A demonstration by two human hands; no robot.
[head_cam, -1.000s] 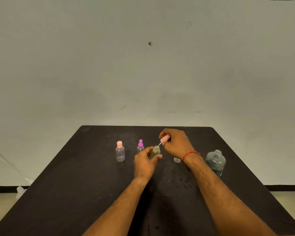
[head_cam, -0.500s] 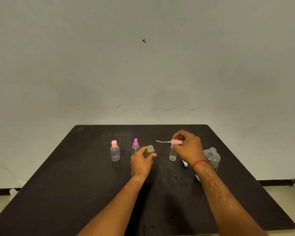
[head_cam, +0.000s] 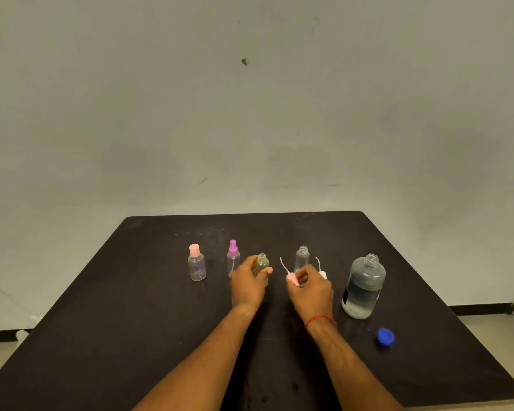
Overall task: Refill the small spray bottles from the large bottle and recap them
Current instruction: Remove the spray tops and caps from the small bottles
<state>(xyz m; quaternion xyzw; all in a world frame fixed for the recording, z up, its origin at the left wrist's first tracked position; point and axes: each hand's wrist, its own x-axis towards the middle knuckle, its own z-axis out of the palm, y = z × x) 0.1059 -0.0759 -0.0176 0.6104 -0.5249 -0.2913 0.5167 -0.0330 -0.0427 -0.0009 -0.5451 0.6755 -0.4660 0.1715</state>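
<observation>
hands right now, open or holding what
Left hand: grips the yellowish bottle.
Right hand: pinches the pink spray cap.

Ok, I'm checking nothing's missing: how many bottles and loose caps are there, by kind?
Small bottles: 4
Large bottle: 1
Loose spray heads: 2
Blue cap: 1
Total: 8

One head-worn camera looks forward and down across the table [head_cam: 131,336].
</observation>
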